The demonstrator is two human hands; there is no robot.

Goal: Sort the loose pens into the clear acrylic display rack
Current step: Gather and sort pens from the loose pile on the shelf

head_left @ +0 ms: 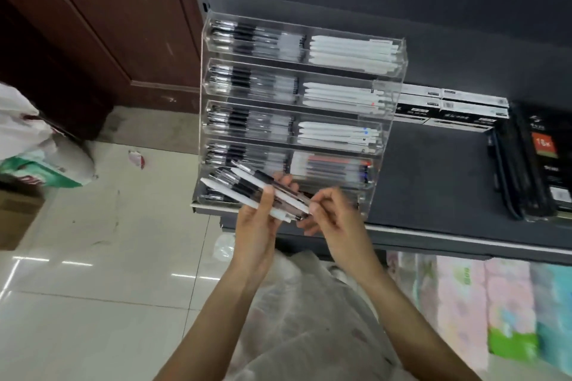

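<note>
Before the rack (383, 120), left hand (257, 219) grips fanned pens (247, 189).

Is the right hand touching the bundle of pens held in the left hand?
Touching. The head view shows the right hand pinching the near end of one pen in the bundle of pens, which the left hand grips.

Shelf: dark grey shelf (433, 182), pale front edge.
On it, left end: clear acrylic rack (388, 120), tiers filled with pens.
Behind the rack: white-and-black boxes (458, 108).
Right end: black packaged goods (538, 164).
</note>
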